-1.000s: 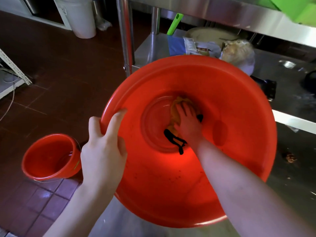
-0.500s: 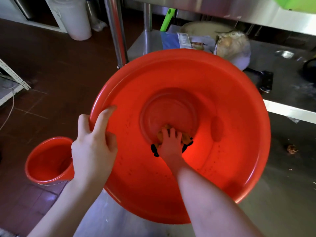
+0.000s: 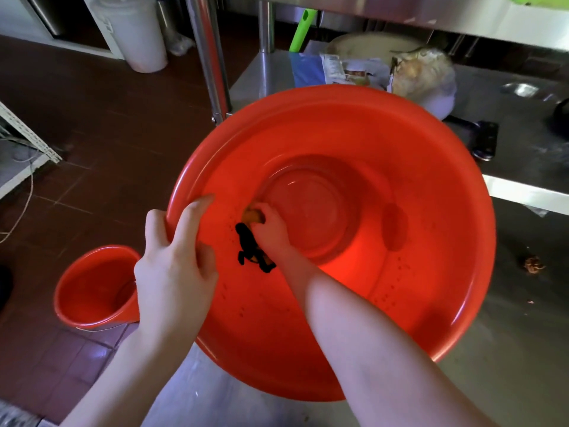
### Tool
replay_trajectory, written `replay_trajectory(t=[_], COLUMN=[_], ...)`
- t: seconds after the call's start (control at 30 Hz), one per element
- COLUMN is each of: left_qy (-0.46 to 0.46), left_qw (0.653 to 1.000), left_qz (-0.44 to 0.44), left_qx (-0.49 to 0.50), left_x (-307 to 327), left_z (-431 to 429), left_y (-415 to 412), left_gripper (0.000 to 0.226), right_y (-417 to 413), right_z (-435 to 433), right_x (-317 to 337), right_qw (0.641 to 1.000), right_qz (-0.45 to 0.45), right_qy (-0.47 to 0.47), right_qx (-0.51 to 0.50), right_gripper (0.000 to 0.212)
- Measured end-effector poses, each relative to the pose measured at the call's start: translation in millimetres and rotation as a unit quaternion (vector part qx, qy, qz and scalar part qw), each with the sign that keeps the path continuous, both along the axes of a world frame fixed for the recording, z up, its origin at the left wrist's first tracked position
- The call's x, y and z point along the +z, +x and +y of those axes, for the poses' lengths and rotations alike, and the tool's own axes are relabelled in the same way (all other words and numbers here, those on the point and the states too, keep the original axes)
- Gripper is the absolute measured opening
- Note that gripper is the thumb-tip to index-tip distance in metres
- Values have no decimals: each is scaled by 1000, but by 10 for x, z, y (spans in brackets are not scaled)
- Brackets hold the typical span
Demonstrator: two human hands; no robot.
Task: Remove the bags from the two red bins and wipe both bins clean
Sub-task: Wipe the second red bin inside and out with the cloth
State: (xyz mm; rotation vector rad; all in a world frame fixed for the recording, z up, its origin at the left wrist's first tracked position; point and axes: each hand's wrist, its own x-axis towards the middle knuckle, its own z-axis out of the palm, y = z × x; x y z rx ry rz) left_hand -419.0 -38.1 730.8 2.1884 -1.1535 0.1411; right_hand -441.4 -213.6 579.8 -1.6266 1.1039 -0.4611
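- Round swept the right hand (image 3: 271, 231), off the near edge of the base where it had been half a second before and up onto the left inner wall, and the cloth (image 3: 253, 215) went with it.
- That hand was clenched on the yellow cloth and pressed it to the wall, with a black strap trailing below the wrist.
- Over on the rim, the left hand (image 3: 175, 272) gripped the big red bin (image 3: 431, 272), fingers hooked inside and thumb outside, holding it tilted towards the person.
- No bag showed in the big bin, so that step looked done; the wiping looked well under way.
- Dark specks dotted the near wall and the right side, so I'd judge more passes were needed there.
- Down to the left, the small red bin (image 3: 89, 291) stood well apart at floor level; no bag was plain in it, and whether it had been wiped I could not tell.
- Big bin rested on the steel table (image 3: 508, 365), close to its left edge, with the drop to the tiled floor (image 3: 107, 118) just beside the left hand.
- Steel post (image 3: 209, 57) stood close behind the far rim, so turning room was tight there; the table to the right lay open.
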Motion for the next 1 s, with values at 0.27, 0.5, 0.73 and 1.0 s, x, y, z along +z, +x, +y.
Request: replay_trajectory(t=[0.27,0.5,0.73,1.0], left_qy=[5,12,5,0], left_qw=[1000,999,999,1000], left_qz=[-2,-9,-14,-13], left_qx=[-13,-43,-49,-24], left_x=[8,2,7,23], left_z=[22,17,33,4], left_y=[-47,-114,-214,-313], left_gripper=[62,58,59,62], right_y=[-821,-1273,-1546,-1594], right_z=[-170,-324,-631,-490], right_x=[-51,249,396,200], right_qw=[874,630,529,688], right_qz=[350,660,710,604], right_qy=[-112,-252,-393,-300], right_qx=[318,322,249,269], right_gripper=[31,40,66,55])
